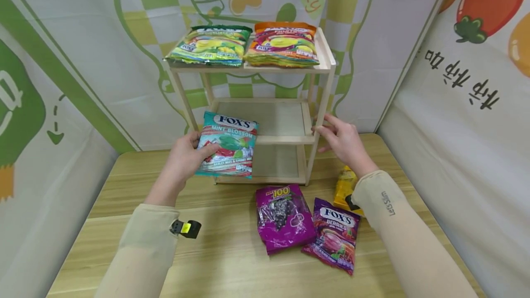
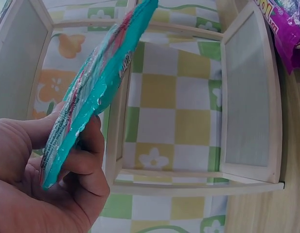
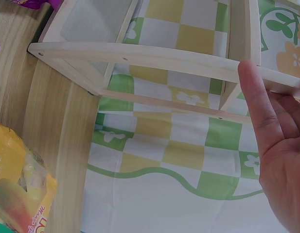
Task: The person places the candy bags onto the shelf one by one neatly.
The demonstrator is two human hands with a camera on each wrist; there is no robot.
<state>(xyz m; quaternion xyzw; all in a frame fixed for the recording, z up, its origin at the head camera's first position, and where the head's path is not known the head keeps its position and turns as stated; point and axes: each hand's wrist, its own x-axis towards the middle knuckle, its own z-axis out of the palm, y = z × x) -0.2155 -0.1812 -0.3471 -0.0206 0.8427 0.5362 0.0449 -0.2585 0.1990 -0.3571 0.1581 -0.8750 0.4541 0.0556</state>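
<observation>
Clock positions follow the head view. Nearest, a dark-purple plastic berry-candy bag (image 1: 337, 238) lies at five, beside a bright-purple plastic grape-candy bag (image 1: 283, 222); a yellow plastic bag (image 1: 344, 187) lies at four. At nine, the left hand (image 1: 185, 155) pinches a teal plastic mint-candy bag (image 1: 228, 146) before the pale wooden rack (image 1: 285, 140). At three, the right hand (image 1: 344, 140) grips the rack's post. Farthest, on top, a green plastic candy bag (image 1: 211, 46) lies at eleven, an orange plastic candy bag (image 1: 283, 45) at twelve.
</observation>
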